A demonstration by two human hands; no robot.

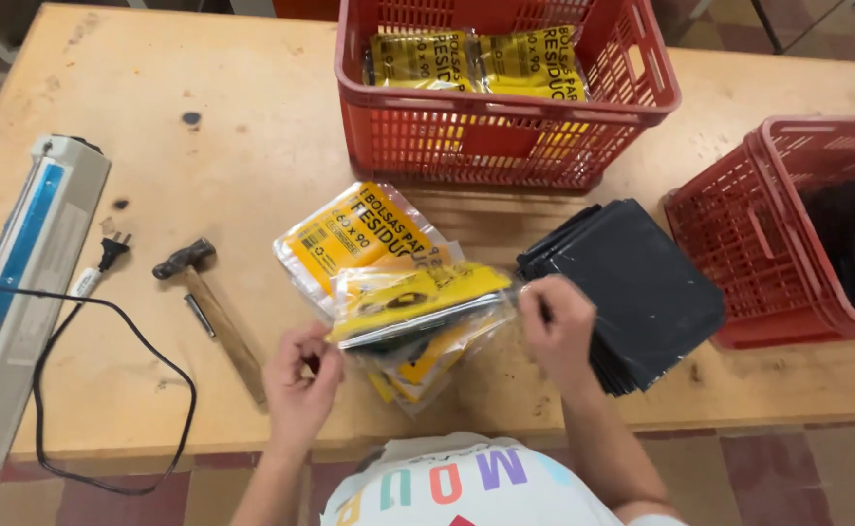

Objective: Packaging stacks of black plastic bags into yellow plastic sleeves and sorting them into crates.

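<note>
Packing step in hand, by my judgement: left hand (301, 375) and right hand (556, 329) each pinch an end of the clear packet (418, 304) at the near table (252, 146) edge, left of the black stack (637, 287); next, a steady grip.

On the wooden table (252, 127) in front of you, a hammer (208, 310) with a wooden handle lies left of centre, its dark head pointing away from you. Further left, at the table's edge, you have a long white heat sealer (28, 282) with a blue strip along its top; its black cable (116, 390) loops over the front edge and ends in an unplugged plug (111, 250) near the hammer head. At the far side stands a red crate (505, 88) holding yellow packets (476, 60). To your right, a second red crate (788, 234) holds dark contents.
</note>
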